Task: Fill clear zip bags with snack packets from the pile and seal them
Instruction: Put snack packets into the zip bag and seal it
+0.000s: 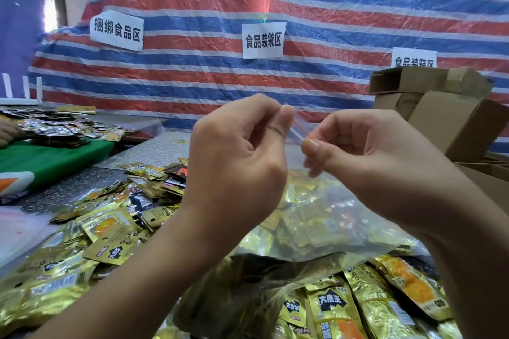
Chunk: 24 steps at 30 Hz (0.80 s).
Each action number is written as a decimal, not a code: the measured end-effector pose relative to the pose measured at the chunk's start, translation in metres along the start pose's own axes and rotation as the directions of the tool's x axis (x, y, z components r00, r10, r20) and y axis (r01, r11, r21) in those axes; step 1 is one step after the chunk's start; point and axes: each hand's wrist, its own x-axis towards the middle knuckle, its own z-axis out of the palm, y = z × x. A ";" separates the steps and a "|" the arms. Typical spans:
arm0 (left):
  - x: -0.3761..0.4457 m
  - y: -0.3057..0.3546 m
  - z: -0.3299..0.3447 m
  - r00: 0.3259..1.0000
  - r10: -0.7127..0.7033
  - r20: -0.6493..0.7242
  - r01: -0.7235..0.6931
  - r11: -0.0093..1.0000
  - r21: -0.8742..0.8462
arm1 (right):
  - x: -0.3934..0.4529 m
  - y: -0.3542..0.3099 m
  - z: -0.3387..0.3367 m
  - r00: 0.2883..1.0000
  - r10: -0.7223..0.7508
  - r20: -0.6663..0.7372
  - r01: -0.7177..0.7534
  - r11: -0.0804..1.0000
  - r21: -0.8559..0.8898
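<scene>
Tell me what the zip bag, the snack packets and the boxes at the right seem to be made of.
Zip bag: thin clear plastic film, glossy; the packets inside show through.
Snack packets: probably metallised foil; gold, crinkled, shiny.
Boxes: brown cardboard, matte, with folded flaps.

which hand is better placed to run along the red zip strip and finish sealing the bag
Probably the right hand. It pinches the red zip strip at the lower end of its visible stretch and can slide along it, while the left hand pinches the higher end, anchoring the filled zip bag.

Clear zip bag, packet-filled, hangs upright over gold snack packets.
</scene>
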 end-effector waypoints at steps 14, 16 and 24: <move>0.021 -0.028 -0.028 0.985 -0.054 -0.164 0.054 0.999 -0.004 | 0.009 0.024 -0.005 0.995 0.091 0.035 -0.087 0.991 -0.098; 0.026 -0.033 -0.033 0.977 -0.055 -0.204 0.058 0.998 0.011 | 0.010 0.029 -0.008 0.993 0.110 0.032 -0.104 0.985 -0.140; 0.035 -0.049 -0.041 0.957 -0.143 -0.252 0.138 0.990 -0.036 | 0.011 0.036 -0.019 0.991 0.098 0.091 -0.076 0.972 -0.223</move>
